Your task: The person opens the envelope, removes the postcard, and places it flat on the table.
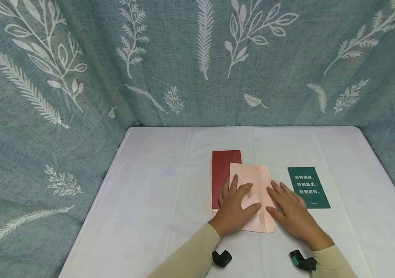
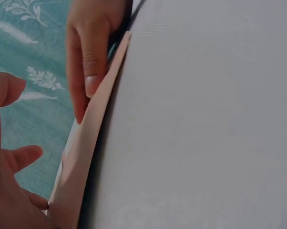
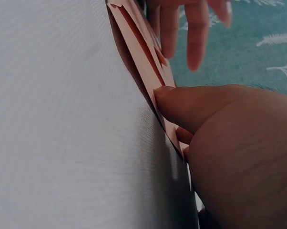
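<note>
Head: pink envelope (image 1: pixel 257 194) flat on white-covered worktop (image 1: pixel 162 177), flap at right, overlapping red card (image 1: pixel 223 173). Left hand (image 1: pixel 234 210) spread over envelope, grasping nothing. Right hand (image 1: pixel 294 214), fingers extended, at envelope's right edge, likewise not gripping. Green card (image 1: pixel 309 188) with white Chinese text just beyond right hand. Left wrist: envelope seen at a slant, right hand's fingers along it. Right wrist: thumb touches envelope edge; left hand's fingers opposite.

We have room over the white-clothed desk (image 1: pixel 148 173) at 12 o'clock from the pale-pink paper envelope (image 1: pixel 259 193); a dark-red paper rectangle (image 1: pixel 226 170) obstructs 10, a green printed card (image 1: pixel 309 188) 3.
</note>
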### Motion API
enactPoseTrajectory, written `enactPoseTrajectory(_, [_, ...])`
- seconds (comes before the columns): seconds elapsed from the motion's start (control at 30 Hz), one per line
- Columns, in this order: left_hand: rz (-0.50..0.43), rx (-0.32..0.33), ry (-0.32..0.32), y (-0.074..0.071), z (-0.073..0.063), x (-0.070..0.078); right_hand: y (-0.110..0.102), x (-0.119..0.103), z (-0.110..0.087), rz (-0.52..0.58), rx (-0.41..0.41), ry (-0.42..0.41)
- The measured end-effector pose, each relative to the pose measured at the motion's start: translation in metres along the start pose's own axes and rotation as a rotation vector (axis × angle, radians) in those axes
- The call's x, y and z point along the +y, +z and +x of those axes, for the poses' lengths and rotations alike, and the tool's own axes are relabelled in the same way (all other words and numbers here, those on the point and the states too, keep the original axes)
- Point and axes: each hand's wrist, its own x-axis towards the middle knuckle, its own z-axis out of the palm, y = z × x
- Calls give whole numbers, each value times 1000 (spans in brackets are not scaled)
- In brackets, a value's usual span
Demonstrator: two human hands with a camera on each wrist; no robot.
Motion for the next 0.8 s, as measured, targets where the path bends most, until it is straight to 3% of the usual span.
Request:
enactPoseTrajectory(0.2, [-163,11,-89,-16,2,1,0,0,0,13,-31,26])
enactPoseTrajectory(0.47, [-553,91,-141,-45,10,-11,0,2,0,16,-27,22])
enactPoseTrajectory(0.8, [-749,148,-236,-83,7,-26,0,3,-1,22,-28,28])
